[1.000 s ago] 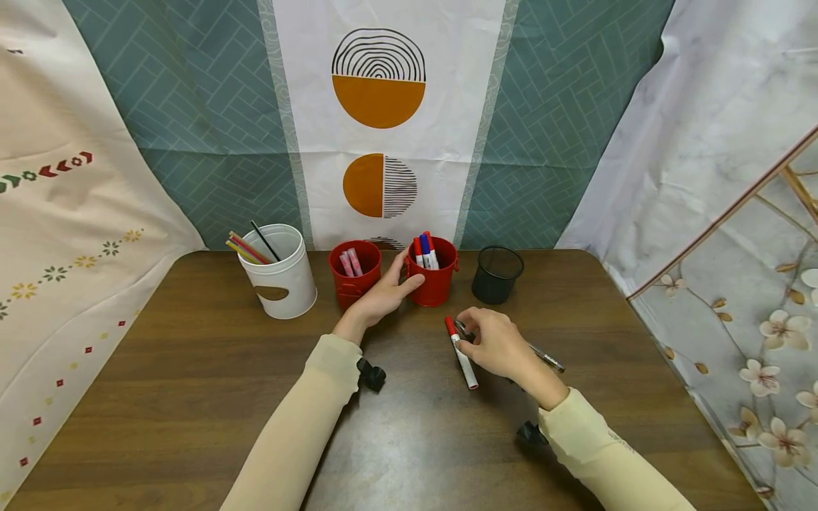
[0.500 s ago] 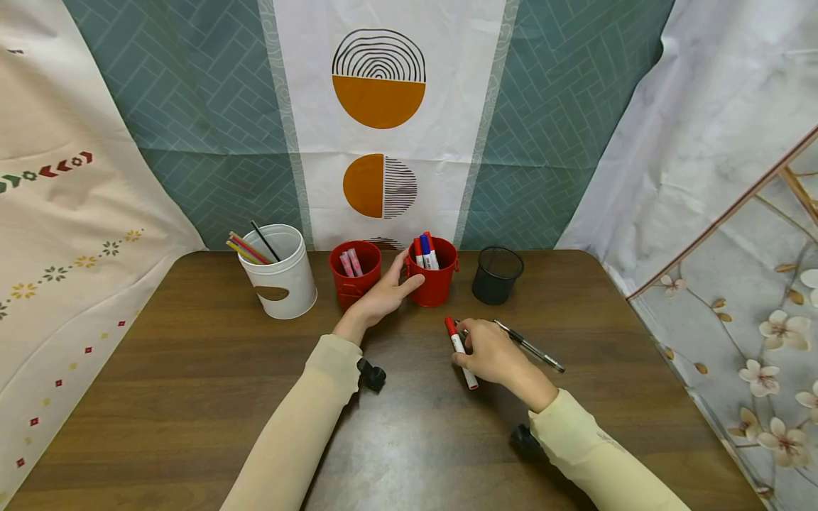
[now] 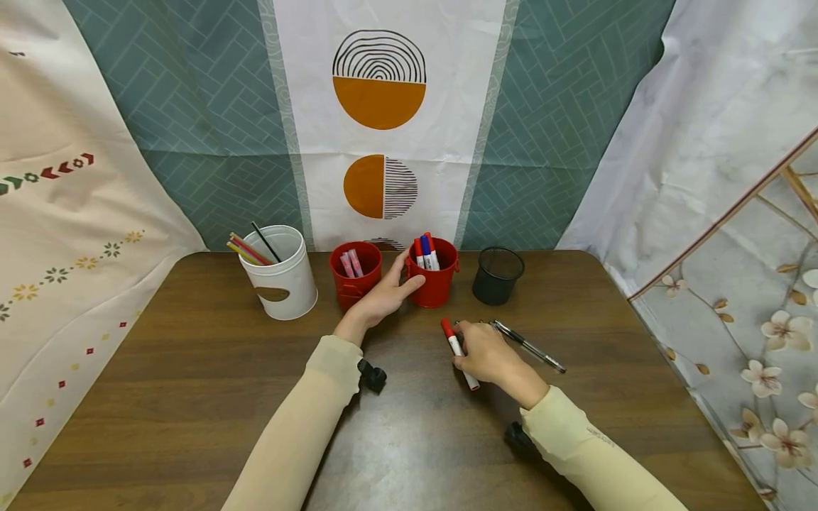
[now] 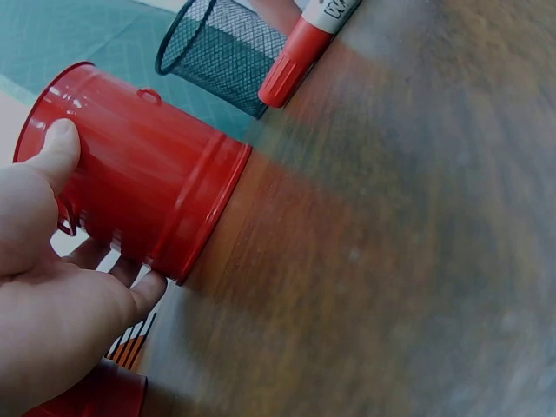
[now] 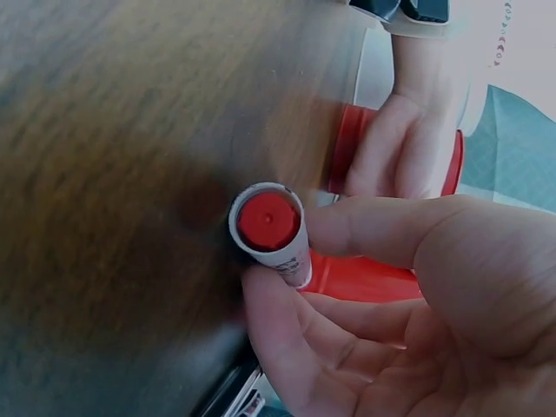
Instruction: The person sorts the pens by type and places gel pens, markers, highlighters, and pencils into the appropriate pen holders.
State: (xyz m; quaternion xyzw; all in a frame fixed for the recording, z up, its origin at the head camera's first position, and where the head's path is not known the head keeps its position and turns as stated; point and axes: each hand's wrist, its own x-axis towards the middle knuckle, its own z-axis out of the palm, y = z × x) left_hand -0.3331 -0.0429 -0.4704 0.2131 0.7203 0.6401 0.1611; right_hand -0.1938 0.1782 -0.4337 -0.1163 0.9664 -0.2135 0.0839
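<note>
In the head view my left hand [image 3: 381, 294] grips the side of a small red bucket [image 3: 436, 287], which stands upright and holds red- and blue-capped markers. The left wrist view shows the thumb [image 4: 57, 149] on the bucket's near wall and the other fingers bent along its side. My right hand [image 3: 488, 351] pinches a white whiteboard marker [image 3: 452, 341] with a red cap, low over the table. Its red-plugged end [image 5: 269, 221] faces the right wrist camera, between thumb and fingers. Beyond that hand lies a black-and-clear pen [image 3: 540, 353], partly hidden by it.
A second red bucket [image 3: 351, 289] with pink-patterned sticks stands left of the gripped one. Farther left is a white bucket [image 3: 294, 287] with coloured pencils. A black mesh cup [image 3: 491, 287] stands at the back right of the wooden table [image 3: 192, 397].
My right hand has shifted left from the pen onto the red-capped marker and now pinches it; the marker's cap end has moved slightly left. The left hand stays on the bucket.
</note>
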